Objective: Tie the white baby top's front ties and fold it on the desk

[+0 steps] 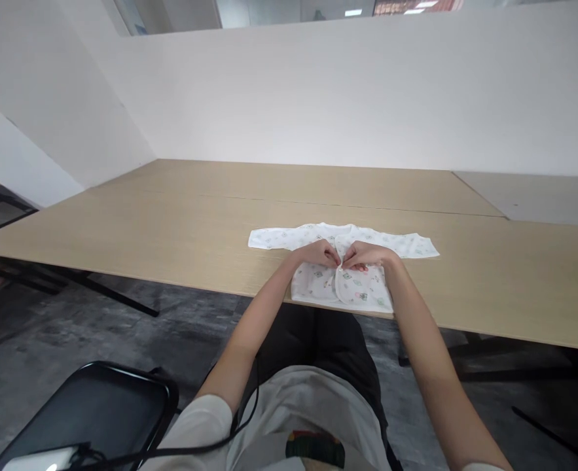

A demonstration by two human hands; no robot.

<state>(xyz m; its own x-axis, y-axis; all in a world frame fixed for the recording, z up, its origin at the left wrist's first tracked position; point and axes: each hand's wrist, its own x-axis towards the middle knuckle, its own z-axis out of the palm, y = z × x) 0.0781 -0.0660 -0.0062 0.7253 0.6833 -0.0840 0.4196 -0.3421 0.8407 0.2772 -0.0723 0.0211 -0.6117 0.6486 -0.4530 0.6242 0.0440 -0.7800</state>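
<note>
A small white long-sleeved baby shirt [362, 284] with a scattered print lies flat near the table's front edge, its sleeves spread to both sides. My left hand [322, 253] pinches the shirt's front opening at the middle of the chest. Close beside it, my right hand [364, 254] pinches the opposite edge of the same opening. The fingertips of both hands almost meet, and they hide the exact spot being held. Below the hands, the overlapping front edge curves down toward the hem.
The wide wooden table [171, 222] has a seam running across it and meets a white wall [318, 98] at the back. A black chair [102, 405] with a white device [40, 460] on it stands at lower left. A black cable [190, 450] crosses in front of my body.
</note>
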